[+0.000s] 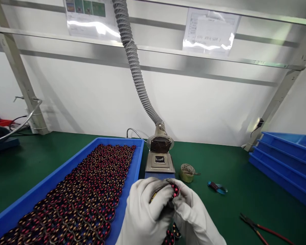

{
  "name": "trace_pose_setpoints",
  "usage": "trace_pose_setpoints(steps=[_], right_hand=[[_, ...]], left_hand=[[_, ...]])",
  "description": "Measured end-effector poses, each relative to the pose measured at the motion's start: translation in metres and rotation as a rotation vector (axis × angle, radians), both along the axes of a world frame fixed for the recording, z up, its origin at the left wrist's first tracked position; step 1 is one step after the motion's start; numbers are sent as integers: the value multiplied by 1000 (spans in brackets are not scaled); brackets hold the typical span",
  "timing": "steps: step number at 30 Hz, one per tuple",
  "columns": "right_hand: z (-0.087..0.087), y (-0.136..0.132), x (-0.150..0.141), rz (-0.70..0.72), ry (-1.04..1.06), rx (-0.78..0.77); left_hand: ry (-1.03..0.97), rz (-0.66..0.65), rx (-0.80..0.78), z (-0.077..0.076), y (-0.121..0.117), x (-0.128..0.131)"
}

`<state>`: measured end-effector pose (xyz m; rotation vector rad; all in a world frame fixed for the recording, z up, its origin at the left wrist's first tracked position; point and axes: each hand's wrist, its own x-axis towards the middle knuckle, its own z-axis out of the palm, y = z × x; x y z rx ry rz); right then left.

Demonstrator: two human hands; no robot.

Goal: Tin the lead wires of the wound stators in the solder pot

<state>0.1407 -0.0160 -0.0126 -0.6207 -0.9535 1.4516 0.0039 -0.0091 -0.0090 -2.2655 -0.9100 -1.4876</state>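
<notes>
Both of my hands wear white gloves and meet at the lower middle of the view. My left hand (149, 211) is closed round small ring-shaped motor stators, largely hidden by the fingers. At the right fingertips shows a stator (175, 191) with red windings, and my right hand (192, 211) pinches it from the right side. A bit of yellow shows between the left fingers. Below the hands, loose stators (170, 236) with red and copper-coloured windings lie on the table, partly covered. To the left, a long blue tray (139, 158) holds many such stators in rows.
Just beyond my hands stands a metal solder pot (160, 163) under a grey fume hose (135, 64). Right of it are a round tin (186, 173), a blue strap (217, 188) and red-handled pliers (255, 226). Stacked blue trays (283, 166) stand at the right edge.
</notes>
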Motion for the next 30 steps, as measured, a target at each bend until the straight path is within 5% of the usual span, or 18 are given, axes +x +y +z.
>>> trace_pose_setpoints(steps=[9,15,21,24,30], right_hand=[[8,-4,-7,118,183,-99],[13,-14,-3,259,287,-160],[10,-15,-2,163,247,-209],[8,-15,-4,147,253,-214],[13,-17,-8,184,199,-220]], left_hand=[[-245,-326,-417,9,2,-3],[-590,-248,-539,8,2,-11],[-162,-298,-510,13,1,-11],[-161,-389,-381,12,2,-6],[-656,-491,-720,5,-1,-6]])
